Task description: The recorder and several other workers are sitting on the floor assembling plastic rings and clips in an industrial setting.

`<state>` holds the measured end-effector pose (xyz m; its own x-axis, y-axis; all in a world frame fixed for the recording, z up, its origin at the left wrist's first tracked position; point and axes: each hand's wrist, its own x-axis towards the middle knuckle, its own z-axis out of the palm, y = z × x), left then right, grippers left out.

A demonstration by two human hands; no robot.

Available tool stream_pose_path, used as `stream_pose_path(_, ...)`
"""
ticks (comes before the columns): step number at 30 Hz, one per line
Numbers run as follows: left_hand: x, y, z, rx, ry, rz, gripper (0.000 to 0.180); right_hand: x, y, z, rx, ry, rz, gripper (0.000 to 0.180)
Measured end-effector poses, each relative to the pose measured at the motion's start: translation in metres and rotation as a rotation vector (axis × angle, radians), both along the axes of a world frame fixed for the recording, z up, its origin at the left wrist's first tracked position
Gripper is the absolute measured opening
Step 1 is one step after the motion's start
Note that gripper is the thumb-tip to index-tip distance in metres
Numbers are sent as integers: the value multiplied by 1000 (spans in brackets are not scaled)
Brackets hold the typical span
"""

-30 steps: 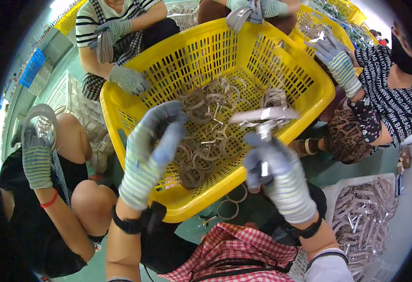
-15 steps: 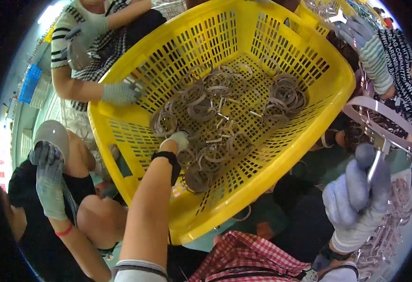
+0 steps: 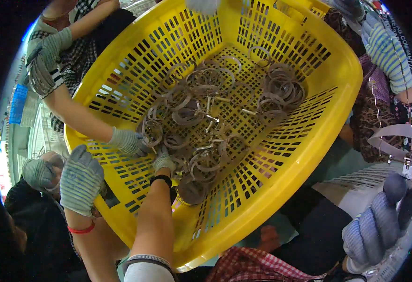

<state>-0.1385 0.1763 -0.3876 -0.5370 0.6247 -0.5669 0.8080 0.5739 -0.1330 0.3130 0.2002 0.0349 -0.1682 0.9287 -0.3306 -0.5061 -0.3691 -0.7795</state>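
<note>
Head view: gloved left hand (image 3: 163, 162) grasps metal rings (image 3: 206, 162) in slotted yellow basket (image 3: 304, 136); right hand (image 3: 380, 225) clenched.

A blue perforated plastic crate (image 3: 17, 104) stands at the far left edge, beside a pale slatted surface (image 3: 41, 134). At the lower right lies a white tray (image 3: 356, 181) with ridged lines across it. Co-workers crowd round: one wears a black-and-white checked top (image 3: 77, 56), another a brown patterned garment (image 3: 373, 117). A red-and-white checked cloth (image 3: 243, 268) shows at the bottom edge.
</note>
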Motion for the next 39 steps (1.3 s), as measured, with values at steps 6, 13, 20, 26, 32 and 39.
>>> stream_pose_path(6, 25, 4, -52, -212, -124, 60, 60, -6, 0, -7, -44, 137, 66, 54)
stream_pose_path(13, -79, -47, -102, 307, -71, -397, 39, -38, 4, -7, 36, 320, 292, 48)
stream_pose_path(20, 76, 32, 196, 313, -1135, 265, 29, -62, -5, -3, -66, 134, 227, 34)
stream_pose_path(26, 151, 6, 364, 661, -1581, 193, 37, -81, -11, -26, 270, 16, 223, 29)
stream_pose_path(32, 193, -64, 417, 593, -1692, 282, 28, -82, -25, -52, 639, -509, 375, 38)
stream_pose_path(39, 196, -97, 402, 667, -1523, 201, 32, -91, -45, -71, 817, -490, 661, 38)
